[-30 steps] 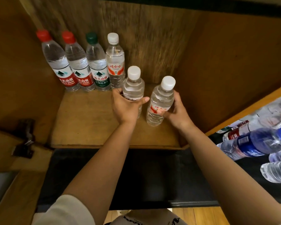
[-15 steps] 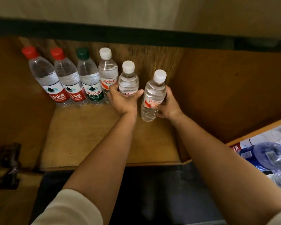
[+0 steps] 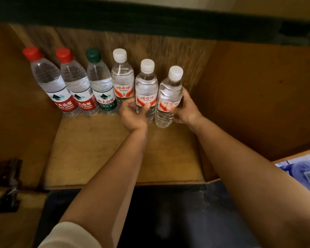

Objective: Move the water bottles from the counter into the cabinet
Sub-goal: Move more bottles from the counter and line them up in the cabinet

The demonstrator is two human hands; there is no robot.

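Cabinet shelf (image 3: 100, 158): left hand (image 3: 132, 115) fingers grasping 5th bottle (image 3: 146, 86); right hand (image 3: 185, 110) fingers grasping 6th bottle (image 3: 169, 97).

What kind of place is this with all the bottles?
Probably the inside of a wooden storage cabinet, maybe in a kitchen or shop. Six water bottles line its back wall, and each hand, left hand and right hand, grips a white-capped one.

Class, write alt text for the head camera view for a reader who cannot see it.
Two hands each hold an upright white-capped bottle, left hand and right hand, on a wooden cabinet shelf, extending a back-wall row: two red-capped, one green-capped, one white-capped.
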